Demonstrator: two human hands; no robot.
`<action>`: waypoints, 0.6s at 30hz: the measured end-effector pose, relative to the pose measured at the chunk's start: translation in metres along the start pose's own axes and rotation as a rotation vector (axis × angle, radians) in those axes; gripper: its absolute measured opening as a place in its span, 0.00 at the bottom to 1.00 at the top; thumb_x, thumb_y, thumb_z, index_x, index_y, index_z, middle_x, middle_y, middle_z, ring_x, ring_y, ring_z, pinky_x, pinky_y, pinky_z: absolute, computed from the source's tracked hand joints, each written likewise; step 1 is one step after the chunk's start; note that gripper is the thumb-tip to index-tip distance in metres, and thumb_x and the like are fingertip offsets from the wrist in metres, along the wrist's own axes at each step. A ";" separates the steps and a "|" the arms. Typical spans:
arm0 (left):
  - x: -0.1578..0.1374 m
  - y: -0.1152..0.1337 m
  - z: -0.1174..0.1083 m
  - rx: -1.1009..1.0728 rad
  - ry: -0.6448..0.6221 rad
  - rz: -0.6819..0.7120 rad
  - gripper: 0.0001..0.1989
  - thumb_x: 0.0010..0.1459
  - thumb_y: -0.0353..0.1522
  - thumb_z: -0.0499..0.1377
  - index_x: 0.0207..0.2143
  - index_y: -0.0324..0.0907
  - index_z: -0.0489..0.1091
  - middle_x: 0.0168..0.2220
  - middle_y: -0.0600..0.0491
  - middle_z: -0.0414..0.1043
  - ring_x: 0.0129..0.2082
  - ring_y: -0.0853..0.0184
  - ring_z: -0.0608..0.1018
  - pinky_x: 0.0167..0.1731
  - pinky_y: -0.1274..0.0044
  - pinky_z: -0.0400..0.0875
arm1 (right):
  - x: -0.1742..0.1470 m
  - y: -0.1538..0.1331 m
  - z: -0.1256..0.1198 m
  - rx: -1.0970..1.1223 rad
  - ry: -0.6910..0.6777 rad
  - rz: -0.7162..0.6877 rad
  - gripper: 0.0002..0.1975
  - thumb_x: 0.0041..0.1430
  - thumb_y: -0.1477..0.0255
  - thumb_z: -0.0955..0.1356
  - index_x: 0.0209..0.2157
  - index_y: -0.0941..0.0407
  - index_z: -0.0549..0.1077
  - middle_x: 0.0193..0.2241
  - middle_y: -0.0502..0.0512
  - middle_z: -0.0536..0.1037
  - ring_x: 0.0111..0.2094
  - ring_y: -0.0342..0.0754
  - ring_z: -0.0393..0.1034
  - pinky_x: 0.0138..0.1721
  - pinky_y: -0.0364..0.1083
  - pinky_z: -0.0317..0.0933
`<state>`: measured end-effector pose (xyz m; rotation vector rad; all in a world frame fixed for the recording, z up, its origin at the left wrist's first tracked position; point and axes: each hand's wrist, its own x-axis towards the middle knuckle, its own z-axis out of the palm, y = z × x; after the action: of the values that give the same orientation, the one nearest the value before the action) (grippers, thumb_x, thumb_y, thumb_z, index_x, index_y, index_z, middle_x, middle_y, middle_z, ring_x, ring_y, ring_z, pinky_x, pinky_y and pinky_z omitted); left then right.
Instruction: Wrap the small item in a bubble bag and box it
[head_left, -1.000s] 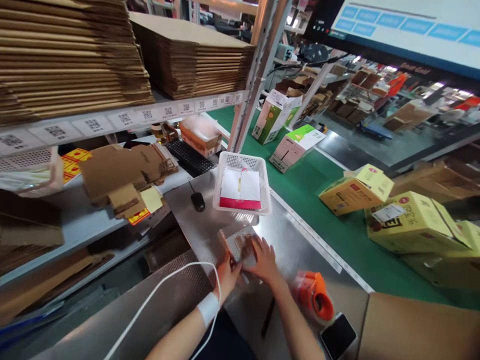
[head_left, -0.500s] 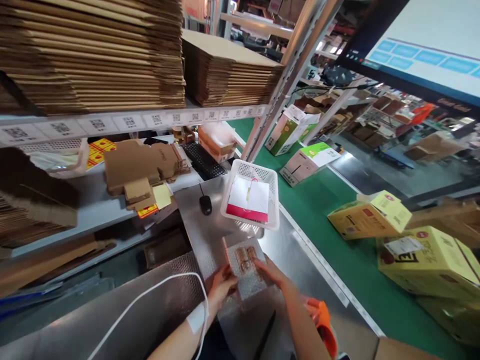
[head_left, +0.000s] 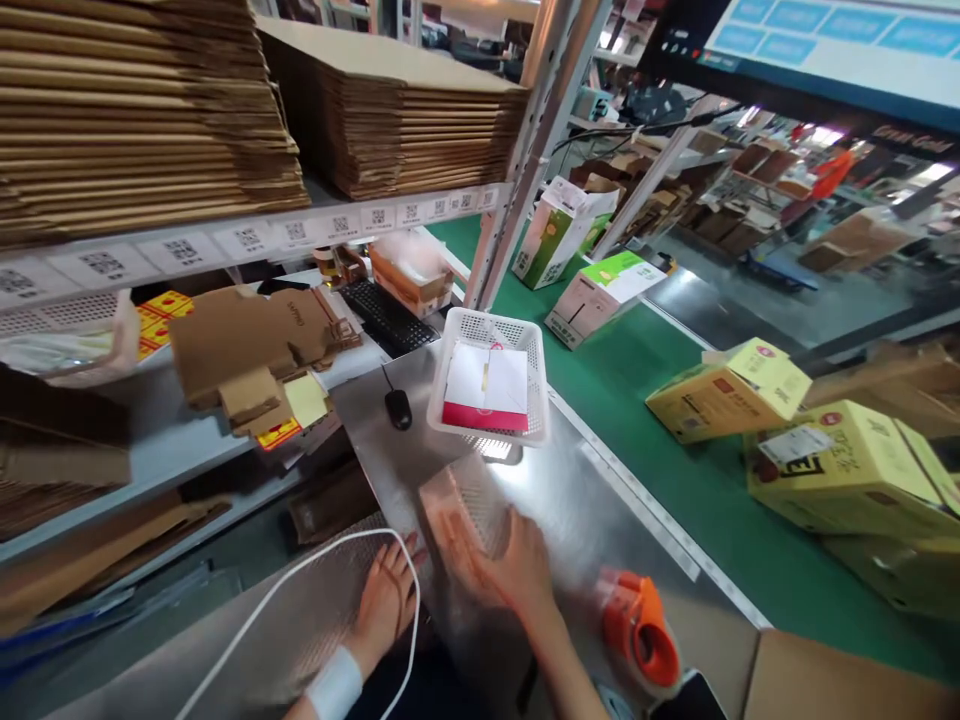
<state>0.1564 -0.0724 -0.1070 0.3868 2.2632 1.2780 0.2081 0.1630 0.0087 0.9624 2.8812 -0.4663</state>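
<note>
While flat, right hand [head_left: 517, 572] on bubble-wrapped packet [head_left: 461, 510]

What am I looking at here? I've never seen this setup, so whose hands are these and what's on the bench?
It is one view, from a camera worn on a person's head, looking down at their own bare hands. The right hand presses on a bubble-wrapped packet on the steel bench. The left hand lies flat beside it, holding nothing. Behind stand a white basket with papers and a mouse. An orange tape dispenser sits at right, beside a green conveyor with boxes.
</note>
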 end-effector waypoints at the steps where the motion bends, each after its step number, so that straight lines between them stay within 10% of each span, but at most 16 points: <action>1: 0.000 0.001 0.002 0.082 -0.055 0.054 0.22 0.48 0.36 0.67 0.48 0.51 0.81 0.66 0.47 0.69 0.70 0.40 0.63 0.73 0.48 0.41 | 0.004 0.008 -0.004 -0.008 0.002 0.000 0.42 0.52 0.59 0.72 0.63 0.66 0.64 0.53 0.71 0.75 0.55 0.67 0.71 0.59 0.59 0.65; 9: 0.006 0.024 0.023 0.233 -0.103 0.224 0.31 0.54 0.28 0.61 0.62 0.45 0.73 0.72 0.45 0.55 0.74 0.44 0.54 0.74 0.49 0.35 | 0.043 0.056 -0.046 -0.178 0.094 0.085 0.43 0.55 0.56 0.72 0.64 0.67 0.62 0.55 0.73 0.73 0.55 0.67 0.69 0.56 0.59 0.65; 18: 0.009 0.025 0.016 0.469 -0.195 0.209 0.35 0.57 0.27 0.61 0.67 0.48 0.66 0.72 0.45 0.55 0.74 0.45 0.54 0.71 0.44 0.43 | 0.005 0.035 -0.024 -0.347 0.272 -0.063 0.41 0.62 0.53 0.71 0.65 0.67 0.62 0.56 0.76 0.72 0.55 0.68 0.69 0.54 0.60 0.65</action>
<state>0.1575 -0.0440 -0.0953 0.8943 2.3807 0.7445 0.2252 0.1998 0.0217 0.9390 3.0854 0.1756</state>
